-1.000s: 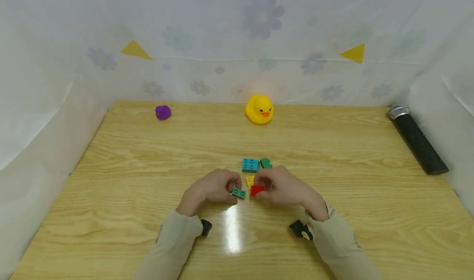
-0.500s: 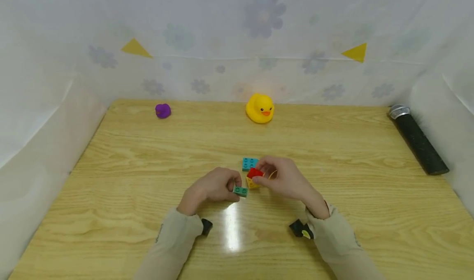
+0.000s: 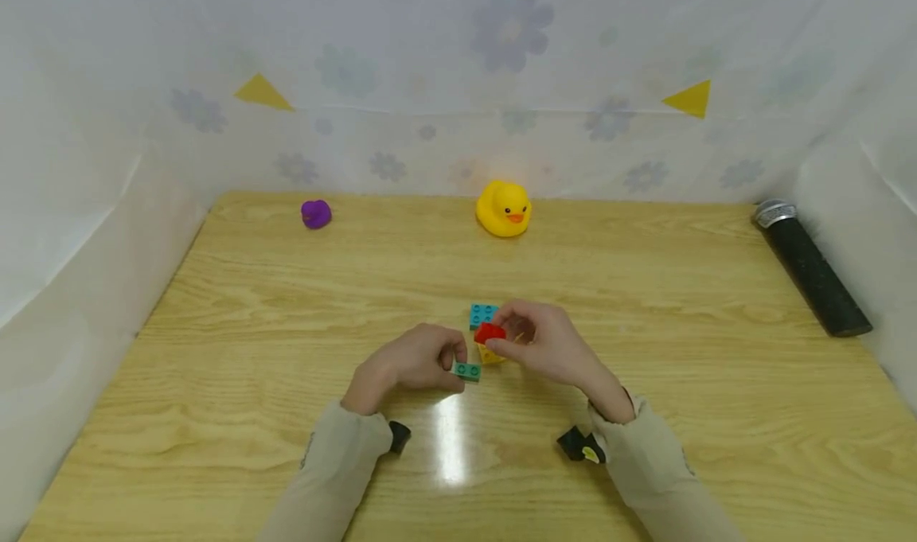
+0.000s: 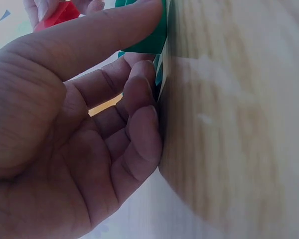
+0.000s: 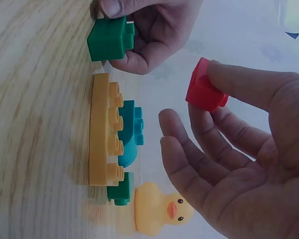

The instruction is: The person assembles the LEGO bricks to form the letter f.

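Well in from the far edge of the surface point(image 3: 251, 311), the right hand's point(image 3: 550, 345) grip pinches a small red plastic brick point(image 5: 204, 90) above a long yellow studded plastic brick point(image 5: 99, 137); the left hand point(image 3: 423, 359) pinches a green two-studded plastic brick point(image 5: 108, 42). Slack pressure could twist the red one loose.

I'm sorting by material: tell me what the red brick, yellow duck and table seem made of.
Red brick: likely hard plastic, smooth, with crisp edges. Yellow duck: probably vinyl or rubber, smooth, evenly colored, rounded. Table: wood or wood-look laminate, grained, with a glossy reflection.
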A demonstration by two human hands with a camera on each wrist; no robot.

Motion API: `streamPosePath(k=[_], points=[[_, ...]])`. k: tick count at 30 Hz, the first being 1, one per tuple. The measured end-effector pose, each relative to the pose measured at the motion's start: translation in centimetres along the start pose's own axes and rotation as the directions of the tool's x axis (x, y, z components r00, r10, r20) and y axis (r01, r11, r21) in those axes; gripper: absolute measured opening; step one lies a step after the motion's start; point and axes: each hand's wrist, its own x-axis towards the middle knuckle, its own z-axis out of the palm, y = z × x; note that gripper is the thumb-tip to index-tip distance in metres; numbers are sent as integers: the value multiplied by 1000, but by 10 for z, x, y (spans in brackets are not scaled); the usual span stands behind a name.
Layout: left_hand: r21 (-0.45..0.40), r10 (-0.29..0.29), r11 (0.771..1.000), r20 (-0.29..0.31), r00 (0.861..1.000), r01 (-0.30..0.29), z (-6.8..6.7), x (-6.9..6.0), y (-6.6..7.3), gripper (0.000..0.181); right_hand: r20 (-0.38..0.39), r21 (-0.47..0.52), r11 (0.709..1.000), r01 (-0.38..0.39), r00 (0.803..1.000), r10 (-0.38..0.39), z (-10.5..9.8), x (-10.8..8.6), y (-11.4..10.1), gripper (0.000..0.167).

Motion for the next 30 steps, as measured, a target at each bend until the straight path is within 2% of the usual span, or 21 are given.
streamPosePath(k=[5, 19, 24, 30], points=[[6, 1, 1000, -7, 1000, 0, 0, 1, 2, 21, 4, 3, 999, 45, 999, -45, 3, 0, 0, 17], [-6, -14, 1000, -7, 1000, 14, 1, 2, 1, 23, 65, -43, 998, 52, 997, -49, 9, -1, -1, 14], [-19, -1, 1000, -8, 1000, 1, 0, 1, 1, 25, 92, -55, 998, 41, 995, -36, 12, -2, -2, 14], [-4, 46, 999, -25, 999, -46, -1, 1, -1, 23, 93, -62, 997, 42, 995, -37, 17, -1, -3, 13]])
